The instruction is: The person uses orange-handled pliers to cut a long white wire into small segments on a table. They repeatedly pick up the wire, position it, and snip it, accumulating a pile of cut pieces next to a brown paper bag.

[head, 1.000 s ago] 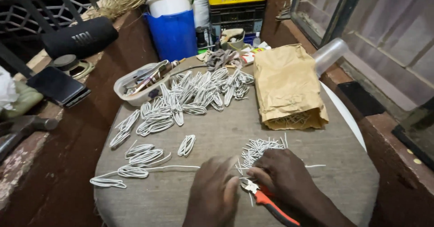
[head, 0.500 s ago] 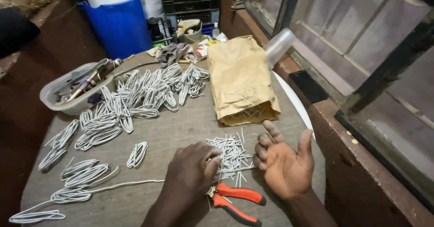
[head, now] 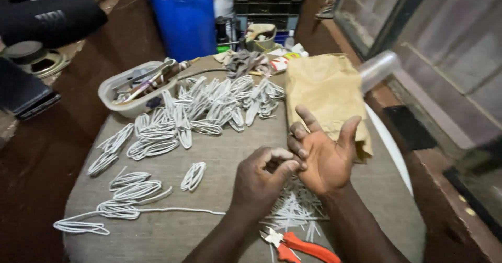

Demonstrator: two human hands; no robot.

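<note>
Above a heap of short cut white wire pieces [head: 295, 210], the right hand [head: 324, 155] is held open, palm up and empty. The left hand [head: 261, 179] is curled, fingertips pinched at that palm; anything held cannot be made out. Pieces are best picked singly. Orange-handled pliers [head: 298, 244] lie just beside the heap.

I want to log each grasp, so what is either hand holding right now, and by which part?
Right hand is open, palm up, holding nothing. Left hand pinches at its fingers; whether a wire piece is between them cannot be told.

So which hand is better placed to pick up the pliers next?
Probably the left hand: it hangs palm down just above the orange-handled pliers, fingers curled. The right hand is palm up and open, farther from them.
</note>
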